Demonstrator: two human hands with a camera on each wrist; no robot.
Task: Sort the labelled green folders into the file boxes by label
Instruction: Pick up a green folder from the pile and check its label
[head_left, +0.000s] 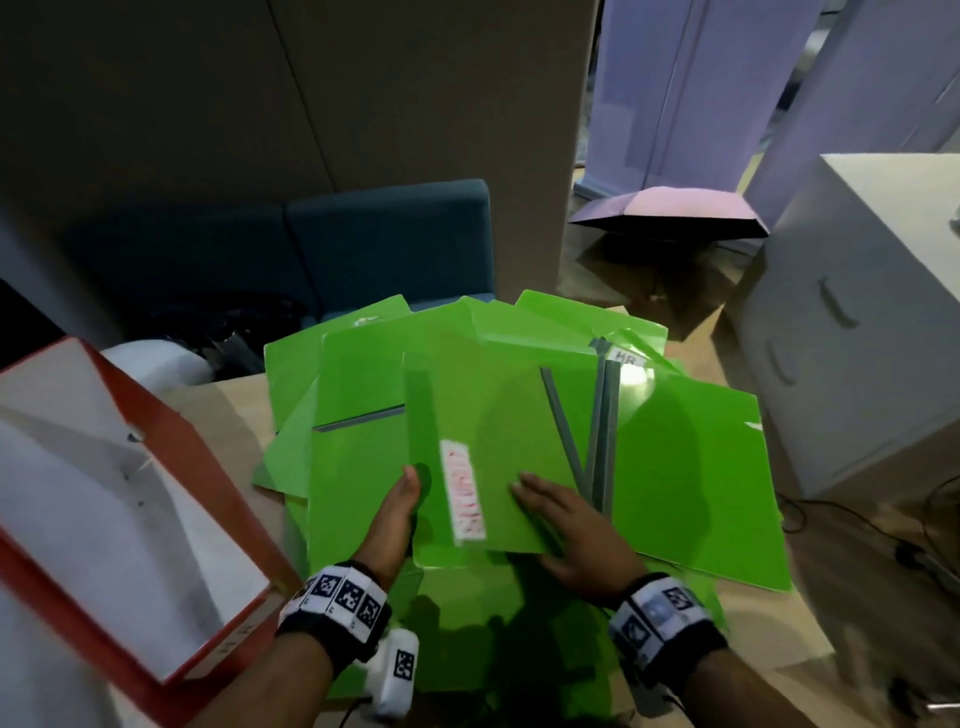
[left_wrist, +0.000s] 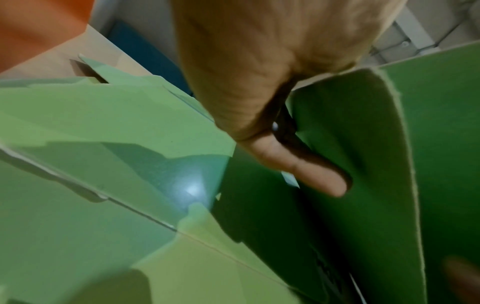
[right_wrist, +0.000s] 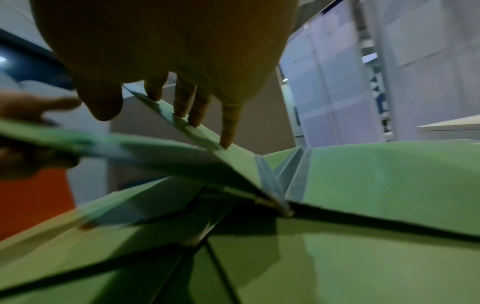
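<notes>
Several green folders (head_left: 691, 457) lie fanned in a loose pile on the wooden table (head_left: 223, 410). The top folder (head_left: 498, 415) carries a white label with blurred red letters (head_left: 463, 493). My left hand (head_left: 408, 491) grips this folder's left edge, thumb on top; in the left wrist view a finger (left_wrist: 311, 174) lies against its lifted underside (left_wrist: 441, 164). My right hand (head_left: 550, 512) rests flat on the same folder (right_wrist: 161, 148), its straight fingertips (right_wrist: 226, 142) touching the surface. A folder further back shows a tab marked HR (head_left: 623, 356). The red file box (head_left: 171, 441) marked HR stands open at left.
A white drawer cabinet (head_left: 857, 338) stands close on the right, with cables on the floor beside it. Behind the table are a dark blue seat (head_left: 389, 239), a brown partition (head_left: 415, 104) and an open pink umbrella (head_left: 670, 208) on the floor.
</notes>
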